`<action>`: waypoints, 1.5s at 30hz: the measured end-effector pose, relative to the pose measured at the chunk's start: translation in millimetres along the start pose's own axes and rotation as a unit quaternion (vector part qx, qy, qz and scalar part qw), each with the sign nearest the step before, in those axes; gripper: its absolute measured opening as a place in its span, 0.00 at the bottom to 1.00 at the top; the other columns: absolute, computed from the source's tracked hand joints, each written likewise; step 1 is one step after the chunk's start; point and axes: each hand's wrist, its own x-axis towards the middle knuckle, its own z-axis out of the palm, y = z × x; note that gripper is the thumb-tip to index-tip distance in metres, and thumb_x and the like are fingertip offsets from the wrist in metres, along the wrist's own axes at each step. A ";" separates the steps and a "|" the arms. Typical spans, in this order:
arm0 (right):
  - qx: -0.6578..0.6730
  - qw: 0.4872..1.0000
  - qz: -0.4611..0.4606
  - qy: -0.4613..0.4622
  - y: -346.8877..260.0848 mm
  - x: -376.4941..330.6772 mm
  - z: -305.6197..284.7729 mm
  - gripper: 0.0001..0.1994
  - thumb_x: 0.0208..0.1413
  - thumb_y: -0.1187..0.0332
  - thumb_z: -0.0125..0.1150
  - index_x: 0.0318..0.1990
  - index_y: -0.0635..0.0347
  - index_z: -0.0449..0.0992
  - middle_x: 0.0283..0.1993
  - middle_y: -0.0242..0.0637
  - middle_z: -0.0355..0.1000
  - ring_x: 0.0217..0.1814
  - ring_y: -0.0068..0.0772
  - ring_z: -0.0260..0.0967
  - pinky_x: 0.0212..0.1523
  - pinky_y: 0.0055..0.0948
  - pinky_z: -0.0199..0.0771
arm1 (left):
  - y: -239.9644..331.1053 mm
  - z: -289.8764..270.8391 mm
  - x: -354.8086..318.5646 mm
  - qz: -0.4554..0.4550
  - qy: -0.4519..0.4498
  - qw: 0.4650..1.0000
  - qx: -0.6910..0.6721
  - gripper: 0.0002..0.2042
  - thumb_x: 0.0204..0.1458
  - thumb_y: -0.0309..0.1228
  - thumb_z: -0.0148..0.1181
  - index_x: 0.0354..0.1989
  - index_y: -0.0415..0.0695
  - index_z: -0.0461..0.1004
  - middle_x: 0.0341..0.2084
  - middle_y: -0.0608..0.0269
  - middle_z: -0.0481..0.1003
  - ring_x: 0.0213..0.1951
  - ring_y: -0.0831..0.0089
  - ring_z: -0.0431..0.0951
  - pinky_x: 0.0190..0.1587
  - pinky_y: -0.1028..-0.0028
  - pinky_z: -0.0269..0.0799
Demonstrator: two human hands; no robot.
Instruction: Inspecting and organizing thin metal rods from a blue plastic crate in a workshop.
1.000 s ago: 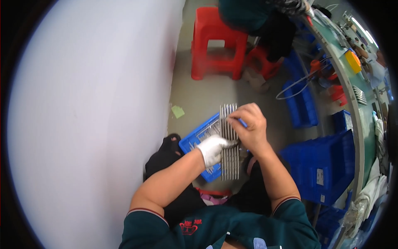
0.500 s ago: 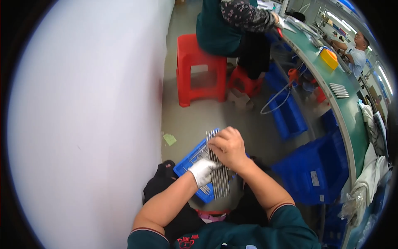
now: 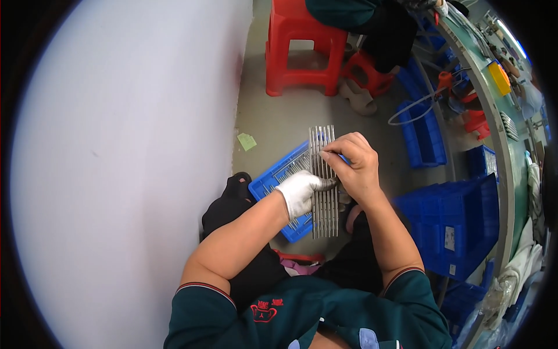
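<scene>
My left hand [image 3: 298,192], in a white glove with a darkened thumb, grips a flat row of several thin metal rods [image 3: 325,218] near their middle. The rods stand side by side, their long axes pointing away from me. My bare right hand [image 3: 357,166] is closed in a pinch over the upper part of the row, thumb and forefinger touching the rods. Whether one rod sits between those fingertips is hard to make out. Below my hands, a blue tray [image 3: 272,172] holds many more loose metal rods [image 3: 285,174], partly covered by my left hand and the row.
A white wall [image 3: 128,163] runs along my left. Ahead are a red stool [image 3: 305,77] and a seated co-worker [image 3: 395,35]. At right stand blue crates [image 3: 442,215] under a long green bench [image 3: 520,198]. Green paper [image 3: 247,141] lies on the floor.
The view has tilted downward, so stool and co-worker sit higher in it. Both hands still hold the row; my right fingertips have shifted from its left side toward its middle.
</scene>
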 end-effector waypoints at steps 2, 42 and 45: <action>-0.005 1.000 -0.005 -0.006 -1.3 -1.7 -1.3 0.05 0.39 0.78 0.65 0.26 0.62 0.77 0.27 0.35 0.73 0.32 0.34 0.69 0.34 0.29 0.68 | -2.4 -1.0 1.1 -0.009 0.000 1.000 0.000 0.10 0.53 0.19 0.50 0.43 0.36 0.71 0.35 0.57 0.76 0.38 0.65 0.79 0.40 0.67 0.78; -0.022 1.000 -0.013 0.015 1.0 0.2 0.2 0.05 0.38 0.77 0.66 0.26 0.60 0.77 0.25 0.34 0.71 0.30 0.37 0.67 0.33 0.32 0.67 | -3.9 -16.3 10.1 0.009 0.003 1.000 -0.016 0.15 0.53 0.17 0.49 0.50 0.42 0.66 0.41 0.58 0.73 0.42 0.64 0.78 0.43 0.66 0.79; -0.018 1.000 -0.007 0.022 0.6 -1.1 2.4 0.05 0.38 0.76 0.66 0.26 0.59 0.77 0.26 0.34 0.71 0.31 0.37 0.66 0.33 0.32 0.67 | -2.9 -14.5 6.9 0.017 0.003 1.000 -0.021 0.16 0.54 0.17 0.49 0.51 0.42 0.66 0.41 0.58 0.73 0.42 0.65 0.77 0.44 0.66 0.78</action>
